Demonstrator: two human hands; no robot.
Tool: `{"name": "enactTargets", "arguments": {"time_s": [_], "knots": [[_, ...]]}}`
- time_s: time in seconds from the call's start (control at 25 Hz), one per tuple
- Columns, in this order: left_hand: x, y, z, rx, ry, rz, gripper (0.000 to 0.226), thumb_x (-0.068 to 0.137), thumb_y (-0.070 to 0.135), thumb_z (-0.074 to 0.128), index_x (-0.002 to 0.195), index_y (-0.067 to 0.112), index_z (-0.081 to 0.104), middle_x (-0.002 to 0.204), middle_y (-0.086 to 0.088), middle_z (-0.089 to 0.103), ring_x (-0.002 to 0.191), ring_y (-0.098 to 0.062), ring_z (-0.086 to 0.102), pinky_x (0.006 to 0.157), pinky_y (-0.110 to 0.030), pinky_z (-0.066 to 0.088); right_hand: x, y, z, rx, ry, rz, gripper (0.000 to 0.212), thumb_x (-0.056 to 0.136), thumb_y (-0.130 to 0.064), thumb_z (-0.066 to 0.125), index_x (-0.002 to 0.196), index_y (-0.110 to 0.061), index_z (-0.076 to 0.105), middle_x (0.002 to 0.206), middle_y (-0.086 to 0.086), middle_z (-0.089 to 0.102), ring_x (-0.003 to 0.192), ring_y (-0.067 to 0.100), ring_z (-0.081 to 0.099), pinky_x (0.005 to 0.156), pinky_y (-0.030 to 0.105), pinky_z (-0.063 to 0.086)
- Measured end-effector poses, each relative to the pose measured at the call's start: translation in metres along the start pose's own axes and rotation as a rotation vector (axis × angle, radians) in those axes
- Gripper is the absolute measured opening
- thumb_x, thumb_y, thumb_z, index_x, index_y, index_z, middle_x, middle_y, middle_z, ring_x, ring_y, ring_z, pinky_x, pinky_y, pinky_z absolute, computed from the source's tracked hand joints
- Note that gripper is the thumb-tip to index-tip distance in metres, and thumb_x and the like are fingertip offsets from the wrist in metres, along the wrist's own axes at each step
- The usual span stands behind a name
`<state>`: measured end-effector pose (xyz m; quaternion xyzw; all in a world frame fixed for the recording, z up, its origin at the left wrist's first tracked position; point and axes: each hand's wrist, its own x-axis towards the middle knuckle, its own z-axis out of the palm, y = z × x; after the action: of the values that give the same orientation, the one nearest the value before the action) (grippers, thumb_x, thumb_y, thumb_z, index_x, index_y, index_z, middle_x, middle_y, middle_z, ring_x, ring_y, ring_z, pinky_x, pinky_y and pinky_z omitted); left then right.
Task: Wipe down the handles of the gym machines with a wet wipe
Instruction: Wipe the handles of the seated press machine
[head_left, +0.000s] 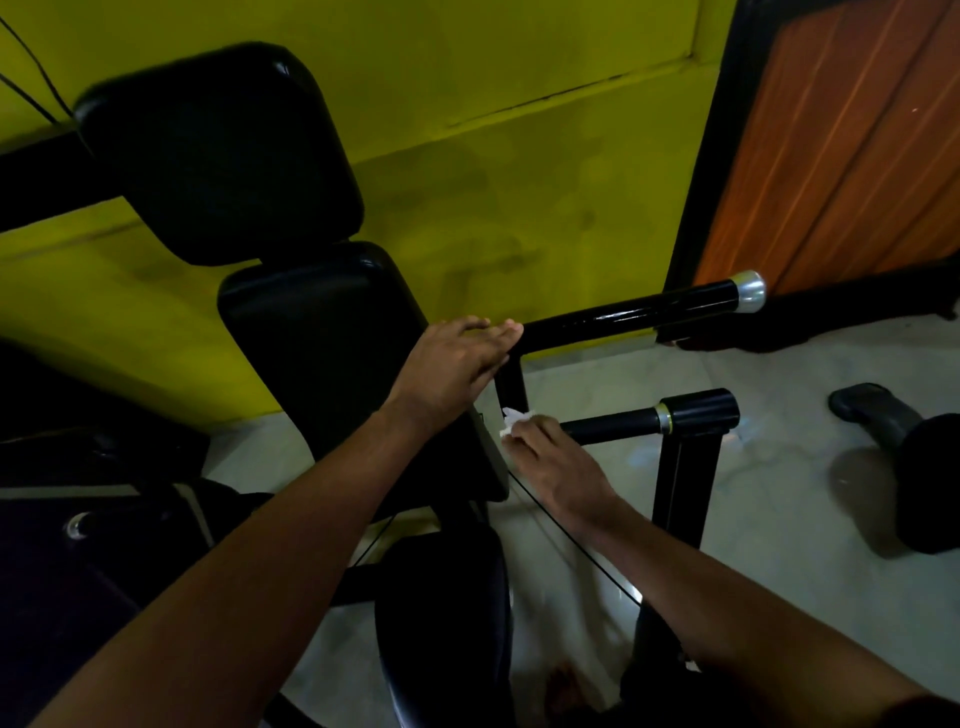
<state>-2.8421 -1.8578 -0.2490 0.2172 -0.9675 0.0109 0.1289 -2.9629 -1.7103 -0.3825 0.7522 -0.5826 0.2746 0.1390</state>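
A black gym machine has two horizontal handles on its right side. The upper handle (639, 310) is glossy black with a silver end cap. The lower handle (613, 423) is black with a thick grip end. My right hand (550, 462) curls around the inner end of the lower handle and holds a white wet wipe (511, 420) against it. With fingers straight, my left hand (452, 364) rests on the corner where the upper handle meets the vertical bar.
Black back pads (218, 156) and a black seat (441, 623) stand to the left, against a yellow wall. A thin cable (566, 540) runs under my right forearm. An orange wooden door (841, 145) is at the right. Dark shoes (883, 431) lie on the pale floor.
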Motion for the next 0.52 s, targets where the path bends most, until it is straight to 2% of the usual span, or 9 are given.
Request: {"name": "enactTargets", "arguments": {"time_s": [0.08,0.16,0.32,0.44,0.52], "knots": [[-0.003,0.003,0.001,-0.006,-0.005,0.0,0.045,0.096,0.032,0.044,0.137,0.018,0.057,0.136,0.002,0.061,0.118,-0.027,0.06,0.088,-0.044,0.05,-0.007,0.001,-0.005,-0.112,-0.03,-0.057,0.035,0.082,-0.005,0.059,0.116,-0.007,0.065,0.111,0.009,0.061,0.094,0.026,0.056,0.083,0.033,0.048],[-0.004,0.003,0.002,0.012,0.001,0.0,0.044,0.097,0.031,0.044,0.137,0.018,0.057,0.136,0.002,0.061,0.118,-0.028,0.06,0.086,-0.043,0.05,0.007,-0.003,-0.002,-0.148,-0.038,-0.097,0.031,0.082,-0.007,0.059,0.112,-0.008,0.067,0.108,0.008,0.064,0.091,0.026,0.057,0.077,0.033,0.049],[-0.003,0.0,0.004,0.031,0.001,0.003,0.044,0.097,0.03,0.045,0.138,0.017,0.056,0.137,0.002,0.061,0.119,-0.029,0.059,0.086,-0.044,0.05,0.03,-0.008,0.006,-0.244,-0.145,-0.18,0.025,0.083,-0.013,0.055,0.101,-0.008,0.072,0.106,0.008,0.066,0.099,0.026,0.049,0.081,0.034,0.045],[-0.004,0.005,0.002,0.072,0.008,0.012,0.042,0.097,0.027,0.052,0.138,0.018,0.056,0.136,0.002,0.061,0.122,-0.029,0.057,0.089,-0.043,0.047,0.004,-0.008,0.0,-0.227,-0.213,-0.185,0.033,0.081,-0.009,0.044,0.093,-0.008,0.075,0.104,0.01,0.068,0.098,0.028,0.058,0.083,0.036,0.049],[-0.006,0.006,0.004,0.102,0.029,0.024,0.042,0.097,0.027,0.052,0.137,0.017,0.056,0.137,0.001,0.061,0.122,-0.03,0.057,0.089,-0.043,0.046,-0.009,-0.004,-0.009,-0.181,-0.245,-0.202,0.023,0.076,-0.011,0.054,0.085,-0.01,0.075,0.101,0.009,0.069,0.098,0.028,0.062,0.085,0.037,0.052]]}}
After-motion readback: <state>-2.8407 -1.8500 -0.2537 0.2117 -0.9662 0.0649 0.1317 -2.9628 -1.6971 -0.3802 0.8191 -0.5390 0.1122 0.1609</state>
